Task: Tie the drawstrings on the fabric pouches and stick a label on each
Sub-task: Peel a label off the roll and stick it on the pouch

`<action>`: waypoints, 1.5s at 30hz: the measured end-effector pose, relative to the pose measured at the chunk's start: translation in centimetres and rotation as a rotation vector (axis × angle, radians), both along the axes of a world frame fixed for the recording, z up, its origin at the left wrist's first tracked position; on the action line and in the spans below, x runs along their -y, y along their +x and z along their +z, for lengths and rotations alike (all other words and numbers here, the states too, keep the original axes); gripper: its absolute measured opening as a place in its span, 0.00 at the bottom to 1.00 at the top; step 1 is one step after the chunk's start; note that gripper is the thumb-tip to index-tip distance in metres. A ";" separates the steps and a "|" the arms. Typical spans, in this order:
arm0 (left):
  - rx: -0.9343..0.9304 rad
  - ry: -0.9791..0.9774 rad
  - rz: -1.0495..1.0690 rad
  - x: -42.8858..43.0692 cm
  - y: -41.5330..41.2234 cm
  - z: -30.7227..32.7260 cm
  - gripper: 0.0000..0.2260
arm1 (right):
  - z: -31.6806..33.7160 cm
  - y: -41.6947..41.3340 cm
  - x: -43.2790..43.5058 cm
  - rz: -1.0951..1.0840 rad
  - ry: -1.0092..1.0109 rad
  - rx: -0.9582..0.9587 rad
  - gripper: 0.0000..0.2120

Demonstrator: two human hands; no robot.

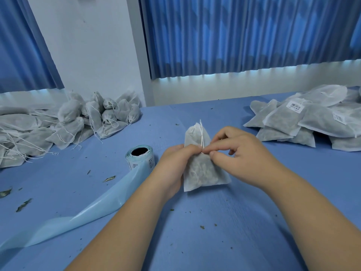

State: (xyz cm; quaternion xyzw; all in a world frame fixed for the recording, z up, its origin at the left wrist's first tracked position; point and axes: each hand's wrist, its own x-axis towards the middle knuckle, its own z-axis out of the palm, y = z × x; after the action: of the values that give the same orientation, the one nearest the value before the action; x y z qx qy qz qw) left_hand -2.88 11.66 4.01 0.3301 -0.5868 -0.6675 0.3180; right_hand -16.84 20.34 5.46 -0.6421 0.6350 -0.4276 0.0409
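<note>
A white fabric pouch (pixel 203 171) filled with dark dried matter is held at the middle of the blue desk (pixel 214 231), its lower edge resting on the desk surface and its gathered top pointing away from the person. The pouch is clasped along its left side by the left grip (pixel 173 165), whose fingers are curled round the fabric, with the fingertips brought to the pouch's front. The white drawstring (pixel 201 136), which runs down the front from the top, is pinched between thumb and forefinger of the right grip (pixel 242 155), just beside the left fingertips; the other right fingers are loosely curled above the pouch. A roll of labels (pixel 139 156) is seen lying just left of the left grip, and a pale blue backing strip (pixel 93 210) is trailed from it toward the near left edge. A heap of pouches with loose strings (pixel 68 122) is piled at the far left of the desk. A stack of flat pouches (pixel 312 122) is laid at the far right, and a white barcode label (pixel 295 106) is stuck on one of them. Small leaf scraps (pixel 109 178) are scattered over the desk. Blue curtains (pixel 234 36) are hung behind.
</note>
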 end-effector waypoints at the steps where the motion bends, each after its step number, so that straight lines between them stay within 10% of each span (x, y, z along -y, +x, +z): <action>1: 0.030 -0.019 0.020 0.0 0.1 0.1 0.12 | -0.1 0.0 0.0 0.010 0.008 0.002 0.10; 10: 0.157 -0.172 0.332 -1.4 4.0 1.2 0.24 | -1.1 1.1 1.1 0.044 -0.004 0.159 0.09; 19: 0.231 -0.185 0.653 -1.3 12.7 -1.2 0.12 | -2.9 4.9 4.1 0.081 0.190 0.091 0.10; 31: 0.500 -0.340 0.549 -0.7 13.8 -1.9 0.08 | -2.6 9.8 9.8 0.249 0.374 -0.170 0.31; 39: 0.556 -0.409 0.567 1.1 15.4 -1.2 0.11 | -1.6 9.1 11.6 0.181 0.380 -0.143 0.08; 45: 0.438 -0.322 0.524 1.1 16.5 -2.2 0.10 | -2.6 8.9 10.8 0.165 0.289 -0.145 0.12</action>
State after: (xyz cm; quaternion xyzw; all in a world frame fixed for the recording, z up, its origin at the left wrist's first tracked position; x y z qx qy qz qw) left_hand 13.65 10.54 1.80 0.5499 -0.6338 -0.3763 0.3929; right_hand -7.91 9.51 2.84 -0.7086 0.6362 -0.2797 0.1217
